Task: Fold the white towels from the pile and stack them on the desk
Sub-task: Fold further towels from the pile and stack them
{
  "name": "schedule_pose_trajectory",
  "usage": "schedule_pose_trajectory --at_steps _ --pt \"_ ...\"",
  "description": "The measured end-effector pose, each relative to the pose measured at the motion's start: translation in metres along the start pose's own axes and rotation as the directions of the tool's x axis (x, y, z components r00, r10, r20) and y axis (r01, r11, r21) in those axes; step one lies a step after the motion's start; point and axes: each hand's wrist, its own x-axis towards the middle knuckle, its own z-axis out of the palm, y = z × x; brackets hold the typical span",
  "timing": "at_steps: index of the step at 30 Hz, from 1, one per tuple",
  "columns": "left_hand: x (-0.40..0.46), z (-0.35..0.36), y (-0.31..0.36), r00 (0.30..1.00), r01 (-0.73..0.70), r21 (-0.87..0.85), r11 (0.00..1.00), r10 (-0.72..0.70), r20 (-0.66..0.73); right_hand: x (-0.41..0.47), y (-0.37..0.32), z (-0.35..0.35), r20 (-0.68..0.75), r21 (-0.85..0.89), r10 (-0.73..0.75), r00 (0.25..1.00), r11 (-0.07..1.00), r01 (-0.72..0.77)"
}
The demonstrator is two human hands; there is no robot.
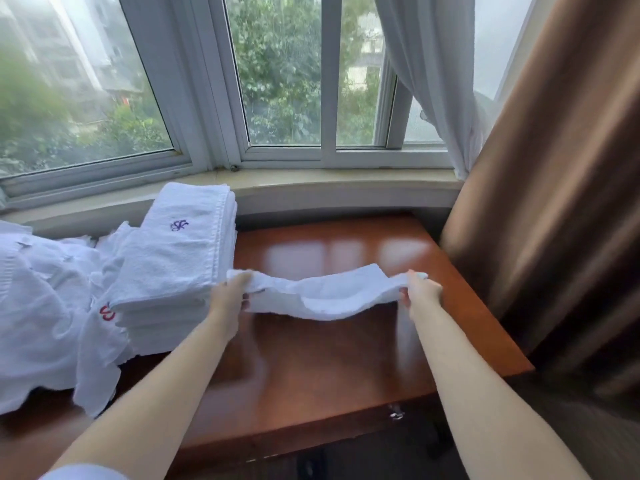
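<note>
You are at a glossy reddish-brown wooden counter (346,358) set against a white-framed window (284,147), with a brown curtain (554,202) hanging beyond your right hand. Between your hands you carry a partly folded white terry towel (322,294), held up off the counter and sagging in the middle. Your left hand (230,292) grips its left end with curled fingers; your right hand (420,292) pinches its right end the same way. The towel's long axis runs straight from one hand to the other, across your body and roughly parallel to the window sill.

The relation to mind is sideways. The stack of folded white towels with a purple embroidered monogram (180,258) sits just outside your left hand, its near corner almost touching the towel end that hand holds. Its long axis runs away from you toward the window, at about a right angle to the towel you hold. Your left hand is clearly the nearer one; your right hand is well apart from the stack, across bare counter.

Further out past your left hand lies the loose pile of unfolded white towels (41,306), one showing red stitching and draping over the counter's front edge.

My judgement: finishing the fold probably means bringing one end over the other, then turning the towel to match the stack before setting it on top.
</note>
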Motion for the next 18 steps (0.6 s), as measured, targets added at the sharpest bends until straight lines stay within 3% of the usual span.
schedule_pose_trajectory --at_steps 4,9,12,15,18 --pt "-0.012 0.014 0.085 0.98 -0.194 -0.276 0.941 0.176 -0.087 -0.016 -0.088 0.015 -0.014 0.242 -0.17 0.985 0.955 0.169" --pt "-0.031 0.019 0.128 0.947 -0.31 -0.386 0.869 0.245 -0.209 -0.046 -0.137 0.015 -0.057 0.409 -0.276 0.959 0.87 0.275" --pt "-0.031 0.021 0.128 0.937 -0.289 -0.341 0.894 0.192 -0.292 -0.051 -0.138 0.015 -0.073 0.437 -0.268 0.961 0.857 0.273" --pt "-0.027 0.022 0.117 0.898 -0.366 -0.227 0.902 0.279 -0.34 -0.05 -0.131 0.016 -0.108 0.35 -0.351 0.93 0.862 0.366" --pt "-0.018 0.024 0.105 0.912 -0.283 -0.117 0.952 0.229 -0.34 -0.043 -0.121 0.019 -0.179 0.237 -0.351 0.919 0.892 0.386"
